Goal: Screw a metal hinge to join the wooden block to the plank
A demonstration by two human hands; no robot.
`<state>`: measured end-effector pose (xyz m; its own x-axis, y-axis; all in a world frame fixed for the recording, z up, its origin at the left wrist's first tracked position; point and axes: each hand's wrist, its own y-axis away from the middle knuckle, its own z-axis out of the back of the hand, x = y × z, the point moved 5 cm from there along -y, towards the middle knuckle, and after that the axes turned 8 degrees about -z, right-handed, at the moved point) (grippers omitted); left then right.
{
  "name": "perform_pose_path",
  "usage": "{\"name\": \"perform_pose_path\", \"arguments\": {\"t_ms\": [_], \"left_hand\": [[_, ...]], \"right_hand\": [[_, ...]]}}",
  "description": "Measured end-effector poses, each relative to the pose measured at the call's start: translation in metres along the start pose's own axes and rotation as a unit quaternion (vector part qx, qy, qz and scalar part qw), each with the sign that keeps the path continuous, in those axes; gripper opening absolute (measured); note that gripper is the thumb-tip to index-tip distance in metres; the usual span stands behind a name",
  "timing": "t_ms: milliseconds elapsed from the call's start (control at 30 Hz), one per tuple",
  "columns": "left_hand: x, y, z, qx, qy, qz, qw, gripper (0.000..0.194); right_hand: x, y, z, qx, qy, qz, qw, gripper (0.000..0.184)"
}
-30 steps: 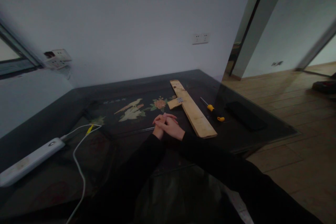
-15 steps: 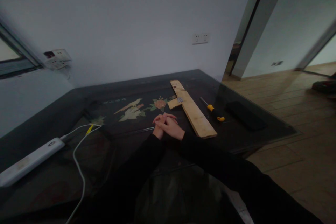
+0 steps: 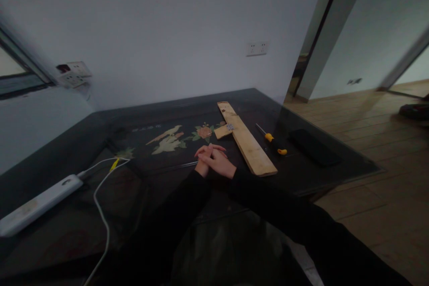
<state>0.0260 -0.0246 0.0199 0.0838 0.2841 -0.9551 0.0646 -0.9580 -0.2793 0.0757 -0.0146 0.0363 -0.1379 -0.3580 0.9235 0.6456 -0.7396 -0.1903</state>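
My left hand (image 3: 202, 167) and my right hand (image 3: 221, 163) are clasped on the dark table, the right lying over the left with fingers folded together. No object shows in either of them; the palms are hidden. Just beyond them, a long wooden board (image 3: 250, 143) lies slanting away. A small wooden piece (image 3: 221, 132) sticks out from its left side, joined by a metal hinge (image 3: 229, 127). Right of the board rests a screwdriver (image 3: 273, 140) with a yellow and black handle, its tip pointing away from me.
A black flat object (image 3: 314, 147), perhaps a case, lies near the table's right edge. On the left are a white power strip (image 3: 42, 203) and a white cable (image 3: 102, 214). The table (image 3: 181, 107) stands against a wall with a socket (image 3: 257, 48).
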Motion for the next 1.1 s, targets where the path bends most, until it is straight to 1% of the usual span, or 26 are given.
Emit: {"name": "perform_pose_path", "arguments": {"t_ms": [100, 300, 467, 633, 833, 1100], "left_hand": [[0.0013, -0.0001, 0.0003, -0.001, 0.033, -0.001, 0.999, 0.056], [0.0073, -0.0034, 0.0031, -0.007, 0.026, 0.019, 0.999, 0.059], [0.0025, -0.0005, 0.0021, -0.003, 0.04, 0.003, 0.999, 0.054], [-0.0005, 0.0014, -0.0002, -0.003, 0.048, 0.008, 0.999, 0.051], [0.002, 0.0, 0.0019, -0.011, 0.038, 0.005, 0.999, 0.051], [0.0022, -0.001, 0.0024, -0.003, 0.03, -0.005, 1.0, 0.054]], "right_hand": [[-0.0007, -0.0002, -0.0002, 0.001, 0.001, -0.004, 1.0, 0.022], [-0.0018, -0.0016, -0.0014, 0.003, 0.02, -0.01, 1.0, 0.022], [-0.0011, -0.0009, -0.0009, 0.001, 0.009, -0.006, 1.0, 0.022], [0.0032, 0.0007, 0.0008, -0.002, 0.0, 0.006, 1.0, 0.023], [0.0061, 0.0013, 0.0009, -0.003, -0.018, 0.004, 1.0, 0.018], [0.0055, 0.0005, 0.0008, 0.002, -0.006, 0.002, 1.0, 0.023]]}}
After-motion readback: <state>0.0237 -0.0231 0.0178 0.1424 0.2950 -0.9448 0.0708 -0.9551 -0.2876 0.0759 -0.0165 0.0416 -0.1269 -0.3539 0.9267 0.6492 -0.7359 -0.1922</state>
